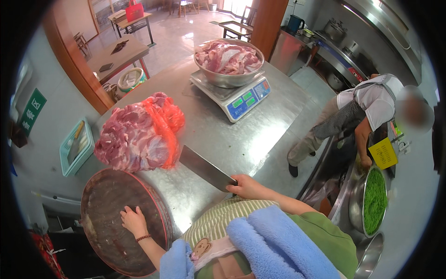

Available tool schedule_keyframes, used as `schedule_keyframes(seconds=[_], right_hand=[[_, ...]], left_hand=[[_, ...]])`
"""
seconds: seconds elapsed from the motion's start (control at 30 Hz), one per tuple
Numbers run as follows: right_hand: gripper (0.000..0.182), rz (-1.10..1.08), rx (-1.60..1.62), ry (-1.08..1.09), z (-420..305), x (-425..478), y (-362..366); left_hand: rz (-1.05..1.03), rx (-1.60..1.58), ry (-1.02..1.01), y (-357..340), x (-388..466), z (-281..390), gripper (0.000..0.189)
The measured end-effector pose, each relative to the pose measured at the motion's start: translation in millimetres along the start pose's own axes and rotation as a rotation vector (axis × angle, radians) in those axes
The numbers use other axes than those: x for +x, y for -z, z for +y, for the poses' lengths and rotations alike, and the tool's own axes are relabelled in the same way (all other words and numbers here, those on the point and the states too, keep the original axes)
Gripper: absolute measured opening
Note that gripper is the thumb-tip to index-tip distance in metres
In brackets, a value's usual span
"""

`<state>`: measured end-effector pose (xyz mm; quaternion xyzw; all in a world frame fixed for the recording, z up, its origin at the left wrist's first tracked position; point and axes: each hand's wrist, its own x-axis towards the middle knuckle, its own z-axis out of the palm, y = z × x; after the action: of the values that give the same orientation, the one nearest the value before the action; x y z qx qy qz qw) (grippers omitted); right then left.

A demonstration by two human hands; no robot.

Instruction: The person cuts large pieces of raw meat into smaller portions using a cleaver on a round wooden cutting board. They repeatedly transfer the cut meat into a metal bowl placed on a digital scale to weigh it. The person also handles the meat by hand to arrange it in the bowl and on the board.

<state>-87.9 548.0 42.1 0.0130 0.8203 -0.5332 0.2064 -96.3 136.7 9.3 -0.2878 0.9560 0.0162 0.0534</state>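
My right hand [245,187] grips the handle of a cleaver [205,169], its broad blade pointing up and left over the steel table. Fingers apart, my left hand [134,220] is over the round wooden chopping block [104,209] and seems to rest on it, holding nothing. Beyond the block lies a large heap of raw meat [129,136], partly wrapped in a red plastic bag [162,122]. Farther off, a metal bowl of raw meat [228,57] stands on a digital scale [240,101] with lit green displays.
At the left, a light blue plastic basket [77,150] holds a knife. A person [362,101] in a checked apron bends over the counter at the right, near a steel bowl of chopped greens [375,202]. Another steel bowl [371,256] is below it. A bucket [131,79] stands beyond the table.
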Motion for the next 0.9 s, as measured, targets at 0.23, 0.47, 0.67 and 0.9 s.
schedule_keyframes(seconds=[0.23,0.47,0.67,0.9], right_hand=[[0.027,-0.022,-0.028,-0.048,9,8,2],[0.025,-0.125,-0.075,-0.163,6,18,2],[0.028,-0.129,-0.186,-0.097,7,24,1],[0.028,-0.051,-0.216,-0.039,8,26,7]], left_hand=[[0.192,0.033,-0.035,-27,4,-10,0.047],[0.315,0.074,-0.042,-36,-1,-9,0.048],[0.426,0.109,-0.077,-43,-2,-12,0.048],[0.442,0.106,-0.087,-42,2,-9,0.049]])
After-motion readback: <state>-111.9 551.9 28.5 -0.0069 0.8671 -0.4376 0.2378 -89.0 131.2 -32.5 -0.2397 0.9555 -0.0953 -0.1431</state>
